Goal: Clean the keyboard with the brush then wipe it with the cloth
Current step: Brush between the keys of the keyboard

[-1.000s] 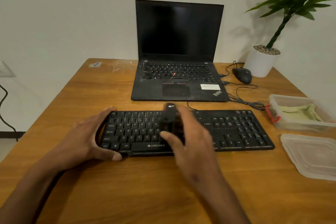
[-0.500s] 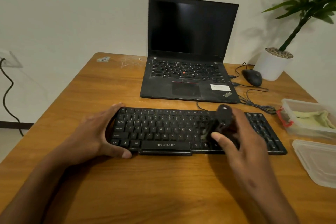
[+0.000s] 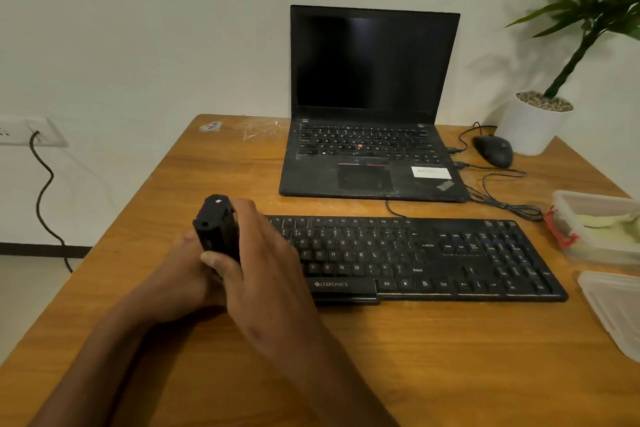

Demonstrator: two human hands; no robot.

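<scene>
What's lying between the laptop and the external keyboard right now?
In the head view, only bare wooden table separates the laptop from the keyboard, apart from one thin black cable running from under the laptop's front edge toward the keyboard.

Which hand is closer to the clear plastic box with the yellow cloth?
Right. The right hand, gripping the black brush, is over the keyboard's left end; the left hand sits behind it, farther from the box.
</scene>
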